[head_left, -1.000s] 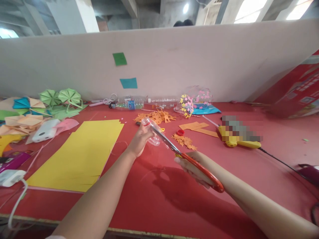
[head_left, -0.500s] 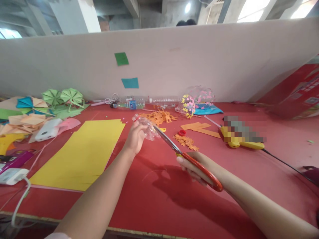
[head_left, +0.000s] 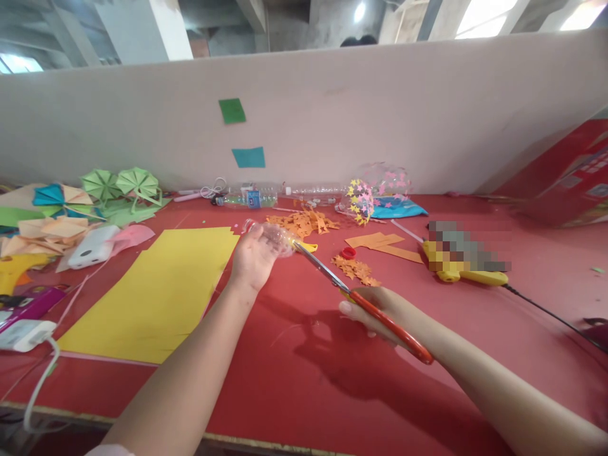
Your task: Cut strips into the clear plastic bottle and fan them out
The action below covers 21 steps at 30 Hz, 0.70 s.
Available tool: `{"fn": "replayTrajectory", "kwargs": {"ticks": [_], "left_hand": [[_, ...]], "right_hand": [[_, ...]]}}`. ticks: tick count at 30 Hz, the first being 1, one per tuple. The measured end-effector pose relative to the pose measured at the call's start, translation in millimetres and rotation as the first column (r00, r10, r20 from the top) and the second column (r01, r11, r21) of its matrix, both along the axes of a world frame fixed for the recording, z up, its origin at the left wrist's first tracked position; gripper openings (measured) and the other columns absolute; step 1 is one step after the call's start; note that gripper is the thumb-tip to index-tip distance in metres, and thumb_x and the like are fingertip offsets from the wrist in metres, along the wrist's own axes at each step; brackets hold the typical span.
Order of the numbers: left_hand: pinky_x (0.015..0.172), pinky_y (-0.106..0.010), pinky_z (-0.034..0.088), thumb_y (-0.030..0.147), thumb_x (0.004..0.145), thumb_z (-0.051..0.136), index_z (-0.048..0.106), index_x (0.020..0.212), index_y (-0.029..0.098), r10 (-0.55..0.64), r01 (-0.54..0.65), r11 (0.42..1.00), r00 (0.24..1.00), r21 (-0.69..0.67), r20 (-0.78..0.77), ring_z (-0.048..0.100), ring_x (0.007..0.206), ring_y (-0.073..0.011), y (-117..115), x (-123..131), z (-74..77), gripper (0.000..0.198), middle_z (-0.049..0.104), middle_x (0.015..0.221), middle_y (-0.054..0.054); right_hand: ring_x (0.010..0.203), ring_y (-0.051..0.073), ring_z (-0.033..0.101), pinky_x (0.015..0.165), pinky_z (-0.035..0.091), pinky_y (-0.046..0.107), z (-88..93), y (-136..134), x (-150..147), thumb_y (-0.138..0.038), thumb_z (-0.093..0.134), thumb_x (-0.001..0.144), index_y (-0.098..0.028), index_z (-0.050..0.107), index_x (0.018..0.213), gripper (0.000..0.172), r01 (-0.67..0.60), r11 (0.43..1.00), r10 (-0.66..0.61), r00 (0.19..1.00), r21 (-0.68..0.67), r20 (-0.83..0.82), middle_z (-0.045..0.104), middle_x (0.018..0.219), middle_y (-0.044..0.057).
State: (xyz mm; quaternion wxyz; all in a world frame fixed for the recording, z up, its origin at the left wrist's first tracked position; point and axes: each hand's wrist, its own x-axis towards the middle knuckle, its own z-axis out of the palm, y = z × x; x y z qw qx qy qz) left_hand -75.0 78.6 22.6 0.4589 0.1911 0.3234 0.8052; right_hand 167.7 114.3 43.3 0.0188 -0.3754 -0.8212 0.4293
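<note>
My left hand is closed around a clear plastic bottle piece, its neck pointing up and left and its wider end toward the scissors. In my right hand are long scissors with orange-red handles. The blade tips meet the wide end of the bottle piece; whether plastic lies between the blades I cannot tell. Behind the bottle piece lies a heap of orange paper scraps. Small orange paper stars and a red ring-shaped cap rest to the right of the blades.
Yellow paper sheets are stacked at left, beside a white device and folded green paper fans. Plastic bottles and a star-covered clear piece line the partition. A yellow corded tool lies at right.
My left hand has turned and shifted slightly left, swinging the bottle piece to a flatter angle. The scissors have tipped and moved a little down and right, with their tips still at its edge.
</note>
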Motion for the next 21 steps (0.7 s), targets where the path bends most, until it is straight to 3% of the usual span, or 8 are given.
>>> {"fn": "replayTrajectory", "kwargs": {"ticks": [5,9,15,21], "left_hand": [[0.075,-0.032,0.049,0.029,0.077,0.057,0.064,0.076,0.016,0.027,-0.026,0.999,0.999,0.022,-0.037,0.064,0.082,-0.0190,-0.8,-3.6,-0.7,0.016,0.068,0.081,-0.008],[0.074,-0.034,0.049,0.027,0.074,0.058,0.064,0.075,0.016,-0.001,0.002,1.000,0.999,0.026,-0.039,0.064,0.079,-0.0191,-1.7,-1.3,-0.5,0.013,0.068,0.080,-0.008],[0.071,-0.031,0.049,0.018,0.066,0.059,0.063,0.074,0.017,-0.048,0.051,0.998,0.996,0.044,-0.071,0.061,0.071,-0.0156,-1.4,4.0,-0.4,0.010,0.068,0.077,-0.005],[0.072,-0.030,0.049,0.014,0.064,0.059,0.062,0.072,0.017,-0.010,0.010,1.000,0.999,0.001,-0.038,0.061,0.070,-0.0141,0.4,3.9,-2.2,0.009,0.067,0.072,-0.003]], "right_hand": [[0.046,0.011,0.043,0.040,0.029,0.022,-0.2,1.1,0.4,-0.065,0.058,0.077,-0.021,0.035,0.059,0.053,0.007,1.000,-0.007,1.000,0.015,0.005,0.041,0.051,-0.003],[0.045,0.011,0.044,0.040,0.031,0.022,0.2,0.9,-0.8,-0.064,0.060,0.076,-0.021,0.038,0.060,0.051,0.016,1.000,-0.015,0.999,-0.013,0.028,0.043,0.052,-0.003],[0.040,0.007,0.039,0.039,0.032,0.020,1.8,-1.8,-1.8,-0.059,0.063,0.075,-0.021,0.043,0.062,0.045,0.078,0.983,-0.084,0.996,-0.164,-0.030,0.041,0.049,-0.006],[0.039,0.007,0.039,0.035,0.031,0.019,3.6,-2.7,-3.2,-0.060,0.064,0.075,-0.020,0.045,0.063,0.045,0.079,0.984,-0.084,0.996,-0.157,-0.025,0.041,0.049,-0.007]]}}
